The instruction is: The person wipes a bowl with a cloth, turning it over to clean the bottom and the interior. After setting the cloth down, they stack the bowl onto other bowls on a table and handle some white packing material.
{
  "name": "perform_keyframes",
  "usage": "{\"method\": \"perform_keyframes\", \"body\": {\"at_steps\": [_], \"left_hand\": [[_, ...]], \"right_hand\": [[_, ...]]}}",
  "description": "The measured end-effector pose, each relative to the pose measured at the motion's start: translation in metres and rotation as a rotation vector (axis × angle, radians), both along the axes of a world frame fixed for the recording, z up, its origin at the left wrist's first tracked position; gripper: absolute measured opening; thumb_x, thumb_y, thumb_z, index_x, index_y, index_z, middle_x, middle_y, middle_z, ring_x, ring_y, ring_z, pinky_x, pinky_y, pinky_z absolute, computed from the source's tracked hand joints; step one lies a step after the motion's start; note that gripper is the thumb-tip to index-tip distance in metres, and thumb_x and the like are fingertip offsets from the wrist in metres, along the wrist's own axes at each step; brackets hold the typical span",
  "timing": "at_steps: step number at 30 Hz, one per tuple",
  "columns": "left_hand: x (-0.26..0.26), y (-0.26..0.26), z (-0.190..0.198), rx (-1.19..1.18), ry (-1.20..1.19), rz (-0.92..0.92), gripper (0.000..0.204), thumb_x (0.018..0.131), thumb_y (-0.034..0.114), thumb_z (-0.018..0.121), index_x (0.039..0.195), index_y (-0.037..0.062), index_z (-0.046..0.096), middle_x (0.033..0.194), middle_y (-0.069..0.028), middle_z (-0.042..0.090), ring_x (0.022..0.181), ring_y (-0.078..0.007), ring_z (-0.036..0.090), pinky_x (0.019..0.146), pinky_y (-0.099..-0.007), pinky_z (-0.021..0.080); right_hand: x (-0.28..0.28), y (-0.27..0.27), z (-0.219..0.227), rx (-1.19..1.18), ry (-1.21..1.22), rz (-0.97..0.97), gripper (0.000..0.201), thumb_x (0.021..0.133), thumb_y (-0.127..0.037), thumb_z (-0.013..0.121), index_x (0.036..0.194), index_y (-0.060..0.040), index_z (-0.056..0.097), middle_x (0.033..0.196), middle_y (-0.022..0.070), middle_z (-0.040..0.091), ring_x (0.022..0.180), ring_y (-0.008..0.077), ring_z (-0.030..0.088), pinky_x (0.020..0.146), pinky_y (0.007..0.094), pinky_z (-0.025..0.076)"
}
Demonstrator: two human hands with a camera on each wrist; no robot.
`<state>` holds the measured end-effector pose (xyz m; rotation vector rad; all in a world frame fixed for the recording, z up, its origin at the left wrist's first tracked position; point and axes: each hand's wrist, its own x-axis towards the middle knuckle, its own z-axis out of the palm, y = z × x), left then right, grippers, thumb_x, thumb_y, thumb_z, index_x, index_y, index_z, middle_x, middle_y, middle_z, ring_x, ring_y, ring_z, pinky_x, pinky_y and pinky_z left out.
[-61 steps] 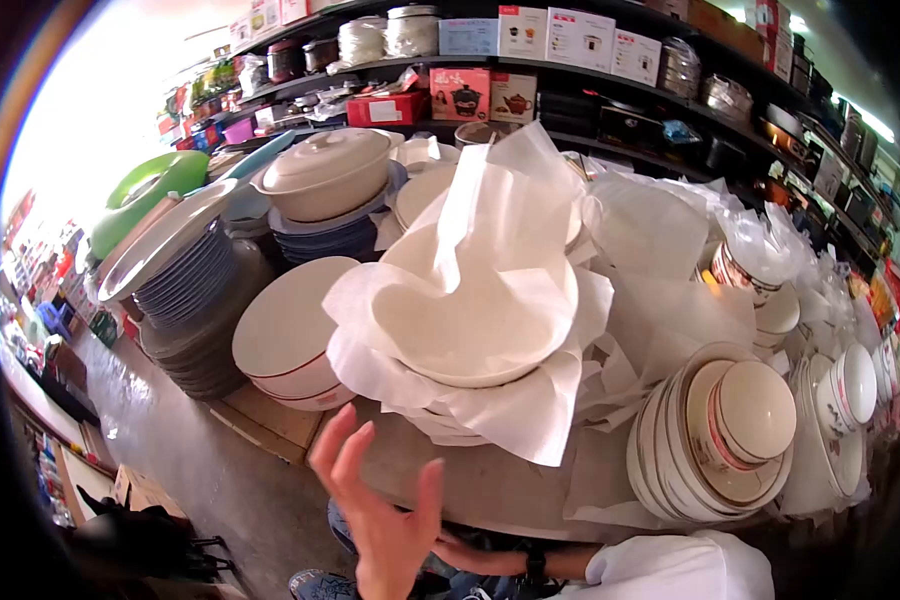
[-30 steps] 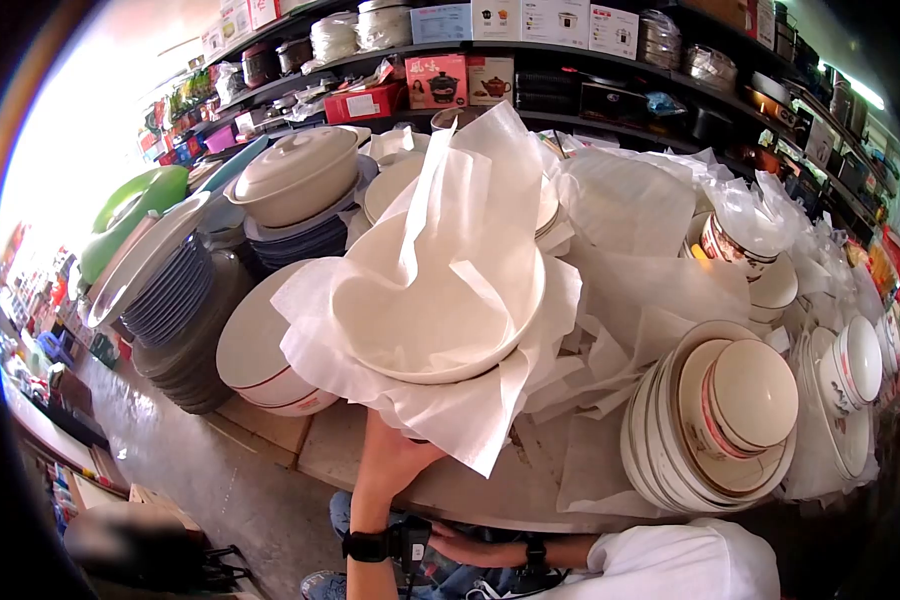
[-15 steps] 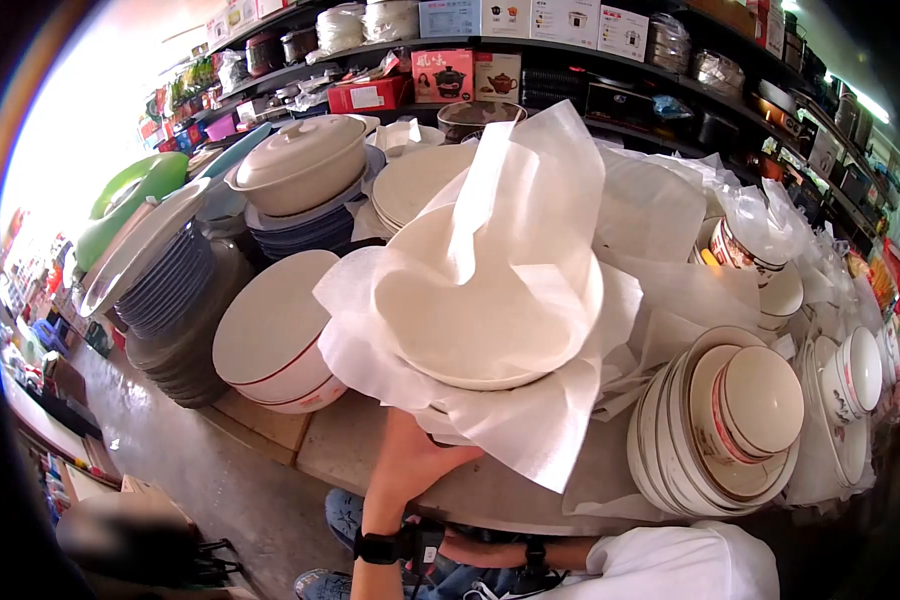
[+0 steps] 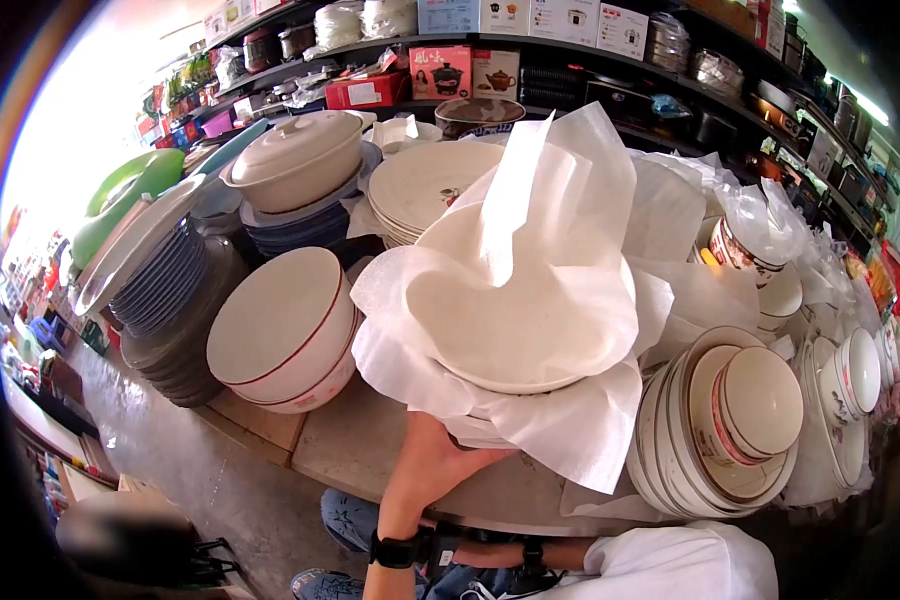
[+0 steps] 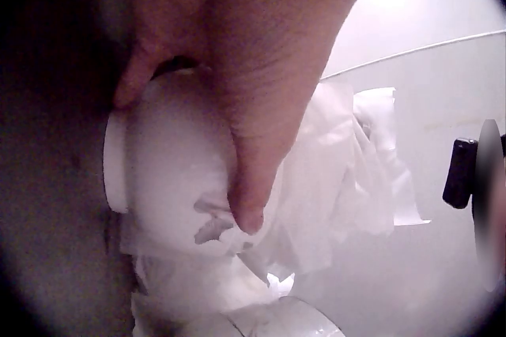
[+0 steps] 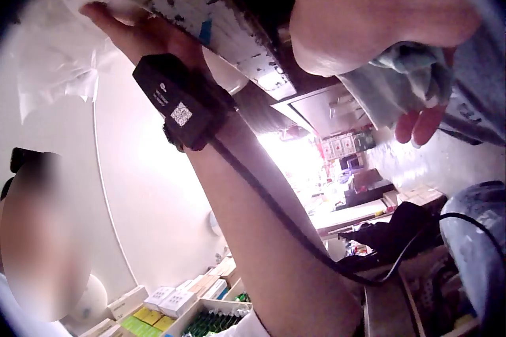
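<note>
My left hand (image 4: 440, 460) grips a stack of white bowls (image 4: 520, 320) low on its near side. White paper (image 4: 560, 200) is draped in and around the top bowl. In the left wrist view, the thumb (image 5: 249, 214) presses a bowl's wall (image 5: 170, 147) beside a grey printed pattern, and another finger lies near its foot ring (image 5: 116, 163). The far fingers are hidden. Low by my lap, my right hand (image 6: 379, 5) holds a crumpled pale cloth (image 6: 403, 84) in its fingers.
Red-rimmed bowls (image 4: 280, 320) stand to the left, near a lidded white casserole (image 4: 300, 160) on blue-edged plates. Tilted nested bowls and plates (image 4: 710, 420) lean close on the right. Patterned plates (image 4: 420, 185) are stacked behind. The table's near edge (image 4: 490, 510) runs below the hands.
From raised with spread fingers, my left hand has gone to the bowls and gripped them. The paper-draped bowls have moved right, toward the tilted stack. My right hand stays low.
</note>
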<state>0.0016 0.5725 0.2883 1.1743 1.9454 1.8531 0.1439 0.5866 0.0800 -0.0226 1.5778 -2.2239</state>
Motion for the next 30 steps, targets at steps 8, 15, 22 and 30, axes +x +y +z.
{"method": "perform_keyframes", "body": {"at_steps": [8, 15, 22, 30], "left_hand": [[0.006, -0.005, -0.006, -0.223, -0.08, 0.065, 0.079, 0.065, 0.017, 0.092, 0.131, -0.0025, 0.054, 0.132, -0.017, 0.058, 0.119, -0.0313, 0.058, 0.103, -0.041, 0.043], [0.019, -0.018, -0.037, -0.263, 0.005, 0.136, 0.049, 0.085, 0.014, 0.076, 0.127, -0.0025, 0.058, 0.126, -0.0171, 0.063, 0.117, -0.0277, 0.058, 0.104, -0.0397, 0.042], [0.1, -0.011, 0.0, -0.222, 0.277, 0.678, 0.036, 0.092, 0.009, 0.067, 0.124, -0.0048, 0.056, 0.101, -0.0133, 0.064, 0.09, -0.0248, 0.06, 0.083, -0.036, 0.047], [0.107, 0.048, 0.02, -0.568, 0.368, 0.044, 0.044, 0.094, 0.007, 0.06, 0.135, -0.0042, 0.05, 0.114, -0.028, 0.063, 0.099, -0.0446, 0.063, 0.087, -0.0458, 0.051]], "right_hand": [[-0.005, -0.001, 0.002, -0.01, -0.019, 0.01, 0.057, 0.107, -0.039, 0.042, 0.157, -0.0143, 0.031, 0.148, 0.0079, 0.048, 0.098, 0.0185, 0.068, 0.062, 0.0228, 0.054], [-0.004, -0.002, 0.002, -0.101, -0.043, 0.014, 0.057, 0.107, -0.039, 0.041, 0.157, -0.0149, 0.031, 0.149, 0.0073, 0.048, 0.096, 0.0178, 0.069, 0.06, 0.0218, 0.053], [0.016, 0.021, 0.054, -0.028, -0.2, -0.071, 0.052, 0.106, -0.041, 0.043, 0.151, -0.015, 0.041, 0.139, 0.0068, 0.058, 0.098, 0.0146, 0.069, 0.066, 0.0273, 0.054], [0.036, 0.039, 0.068, -0.017, -0.026, -0.058, 0.05, 0.106, -0.04, 0.045, 0.149, -0.0141, 0.043, 0.136, 0.0068, 0.059, 0.097, 0.0149, 0.068, 0.067, 0.0274, 0.054]]}}
